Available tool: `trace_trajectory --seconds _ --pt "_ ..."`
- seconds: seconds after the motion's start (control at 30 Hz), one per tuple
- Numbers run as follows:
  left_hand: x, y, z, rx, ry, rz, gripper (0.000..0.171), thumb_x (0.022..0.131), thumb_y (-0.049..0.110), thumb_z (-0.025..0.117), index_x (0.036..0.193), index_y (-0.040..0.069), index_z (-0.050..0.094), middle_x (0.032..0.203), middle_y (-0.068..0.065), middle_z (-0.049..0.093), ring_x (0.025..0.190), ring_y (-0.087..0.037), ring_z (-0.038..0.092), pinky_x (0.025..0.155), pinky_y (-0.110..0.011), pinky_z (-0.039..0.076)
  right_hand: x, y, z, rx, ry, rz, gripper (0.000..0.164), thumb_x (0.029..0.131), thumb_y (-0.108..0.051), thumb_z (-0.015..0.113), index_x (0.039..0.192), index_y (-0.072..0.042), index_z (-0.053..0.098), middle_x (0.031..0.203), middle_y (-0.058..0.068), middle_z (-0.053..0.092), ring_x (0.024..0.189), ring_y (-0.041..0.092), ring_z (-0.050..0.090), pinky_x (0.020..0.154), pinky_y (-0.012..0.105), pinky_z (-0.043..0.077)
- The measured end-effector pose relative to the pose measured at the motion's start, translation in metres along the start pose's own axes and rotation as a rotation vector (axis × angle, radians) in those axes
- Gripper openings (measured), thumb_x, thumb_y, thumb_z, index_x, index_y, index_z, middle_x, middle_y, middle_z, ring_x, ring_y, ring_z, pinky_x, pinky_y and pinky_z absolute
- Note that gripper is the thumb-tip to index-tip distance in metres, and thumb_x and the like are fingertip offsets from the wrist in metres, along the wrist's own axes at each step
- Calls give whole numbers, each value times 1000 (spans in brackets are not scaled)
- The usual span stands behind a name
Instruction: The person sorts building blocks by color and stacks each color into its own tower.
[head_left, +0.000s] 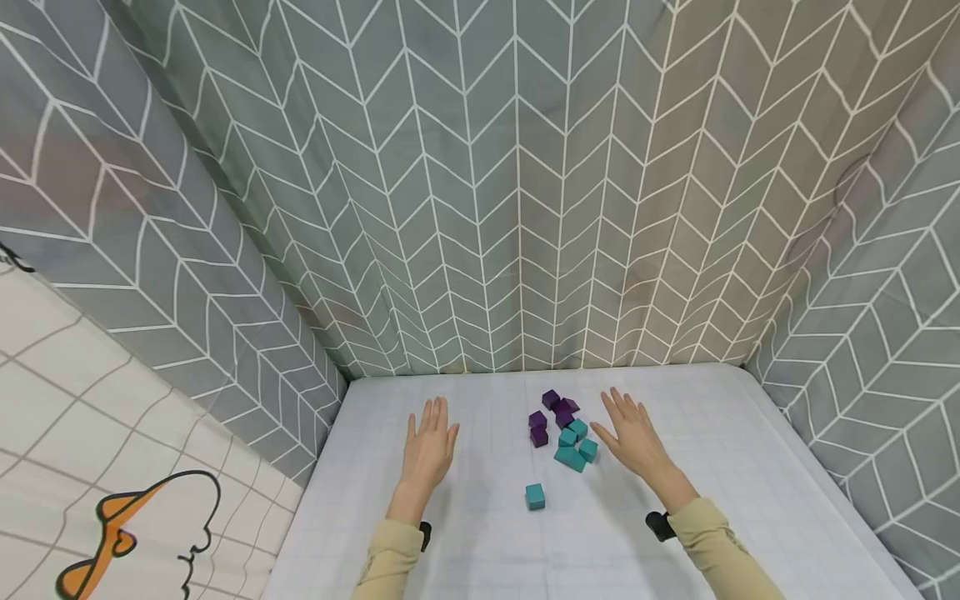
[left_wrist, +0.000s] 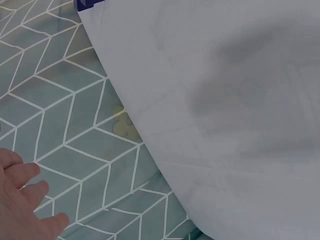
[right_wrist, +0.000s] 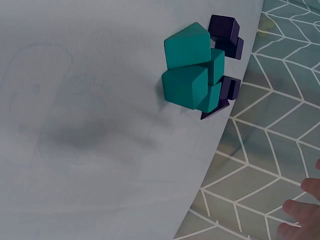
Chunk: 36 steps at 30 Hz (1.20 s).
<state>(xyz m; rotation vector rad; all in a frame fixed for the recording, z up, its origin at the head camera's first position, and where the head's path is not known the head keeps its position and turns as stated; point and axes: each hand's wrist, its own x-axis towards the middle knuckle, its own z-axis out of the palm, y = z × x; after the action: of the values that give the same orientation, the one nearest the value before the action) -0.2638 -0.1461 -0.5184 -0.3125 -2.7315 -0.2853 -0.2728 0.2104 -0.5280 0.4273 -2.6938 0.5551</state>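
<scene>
Over the left part of the white table, my left hand (head_left: 429, 450) is held with fingers extended and holds nothing. My right hand (head_left: 633, 437) is spread on the other side, its thumb nearest the teal blocks (head_left: 570, 457). Those blocks lie in a loose cluster, with several dark purple blocks (head_left: 538, 420) just beyond and to the left. One teal cube (head_left: 535, 497) sits apart, nearer the front. In the right wrist view the teal blocks (right_wrist: 186, 86) overlap the purple ones (right_wrist: 224, 29), and fingertips (right_wrist: 299, 209) show at the lower right.
A white cloth covers the table (head_left: 487, 550). Grey curtains (head_left: 480, 208) with white chevron lines hang behind its far edge and along the right side. At the left is a white checked sheet (head_left: 142, 433) with a cartoon drawing. A dark wrist strap (head_left: 660, 526) sits at the right sleeve.
</scene>
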Motion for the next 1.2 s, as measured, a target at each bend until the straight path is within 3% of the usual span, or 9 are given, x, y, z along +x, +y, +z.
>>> trace_trajectory --seconds 0.4,0.53,0.73,1.03,1.2 --pt "-6 16 12 -68 24 30 51 94 35 39 134 3 35 133 -12 42 124 -30 35 98 -57 21 -7 -19 19 64 51 -170 68 76 -37 67 126 3 44 127 23 45 114 39 43 95 55 29" --pt "-10 23 22 -67 -13 46 53 94 38 37 134 4 35 131 -11 44 122 -29 38 97 -56 25 -14 -28 31 111 17 -224 71 73 -38 70 126 2 45 124 21 47 112 38 45 94 52 32" --pt "-17 37 35 -90 -51 111 56 90 41 46 131 3 40 122 -12 53 114 -29 47 91 -54 34 -26 -39 50 148 -79 -275 75 68 -41 73 124 0 47 125 17 47 113 34 45 92 48 36" --pt "-33 53 52 -113 -216 200 63 84 48 52 128 4 44 115 -12 57 107 -26 52 87 -47 40 -37 -53 69 211 -163 -328 72 65 -36 76 122 0 50 122 19 49 110 33 47 89 46 39" --pt "-37 60 63 -270 -273 219 71 75 47 64 127 3 45 112 -9 59 102 -24 55 83 -39 45 -38 -54 77 237 -194 -336 70 66 -36 75 122 -1 49 119 16 52 108 29 49 88 43 41"
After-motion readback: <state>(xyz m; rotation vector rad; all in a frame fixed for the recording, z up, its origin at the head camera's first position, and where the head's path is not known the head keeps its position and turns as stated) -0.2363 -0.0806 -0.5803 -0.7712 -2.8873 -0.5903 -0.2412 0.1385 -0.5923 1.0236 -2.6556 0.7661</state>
